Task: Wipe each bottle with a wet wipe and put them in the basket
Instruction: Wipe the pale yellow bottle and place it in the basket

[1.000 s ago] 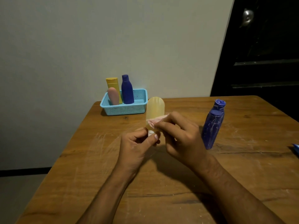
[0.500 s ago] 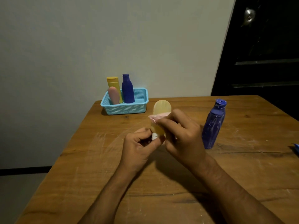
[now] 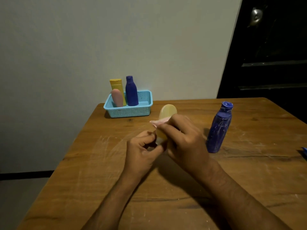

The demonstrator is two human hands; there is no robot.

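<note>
A small pale yellow bottle [image 3: 167,112] is held cap-down above the middle of the table. My left hand [image 3: 142,151] pinches its white cap end. My right hand [image 3: 184,141] wraps a pink wet wipe [image 3: 157,122] round the bottle's middle. Two dark blue bottles [image 3: 217,130] stand close together on the table to the right, one behind the other. At the far left corner the light blue basket [image 3: 131,112] holds a yellow bottle [image 3: 116,84], a pink bottle [image 3: 117,97] and a dark blue bottle [image 3: 131,91], all upright.
The wooden table [image 3: 166,188] shows white scuff marks. A grey wall runs behind it, with a dark door [image 3: 269,47] at the right. A small blue object [image 3: 304,152] pokes in at the right edge of the table.
The yellow bottle has tilted and turned in my hands, its rounded end now leaning to the right. My right hand with the wipe has slid slightly along it.
</note>
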